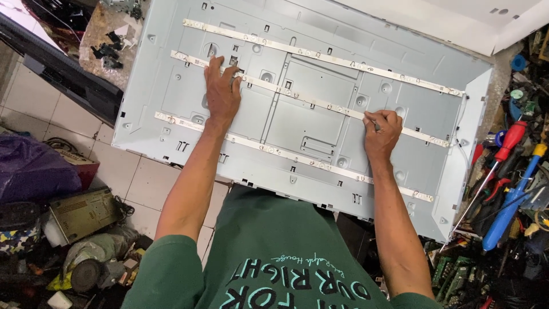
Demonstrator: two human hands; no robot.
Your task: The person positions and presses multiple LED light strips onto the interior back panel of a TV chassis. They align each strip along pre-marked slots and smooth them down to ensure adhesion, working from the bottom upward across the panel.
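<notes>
My left hand [222, 91] lies flat, fingers spread, pressing the middle LED strip [309, 100] on the grey metal TV back panel [320, 123]; right hand [381, 134] pinches it further right. Strip looks thin, bendy, fragile; I'd grip its edges, lift evenly

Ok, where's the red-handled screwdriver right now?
In the head view, the red-handled screwdriver lies at the far right among the tool clutter, just past the right edge of the grey metal panel, beside a blue-handled screwdriver.
</notes>
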